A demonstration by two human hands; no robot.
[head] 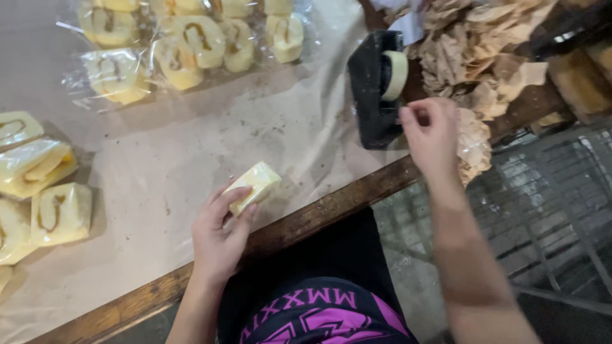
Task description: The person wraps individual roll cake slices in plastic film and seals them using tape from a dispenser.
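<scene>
**Head view: wrapped cake slice held, tape being drawn**

While the left hand (220,239) grips a wrapped cake slice (255,186) near the table's wooden edge (331,205), its fingers curl around the lower end. Right hand (432,130) sits just beside the black tape dispenser (376,89), thumb and forefinger pinched together; what they pinch cannot be told. More wrapped slices (60,213) lie left and across the top (191,38). Crumpled brown paper (478,57) is heaped behind the dispenser.
</scene>
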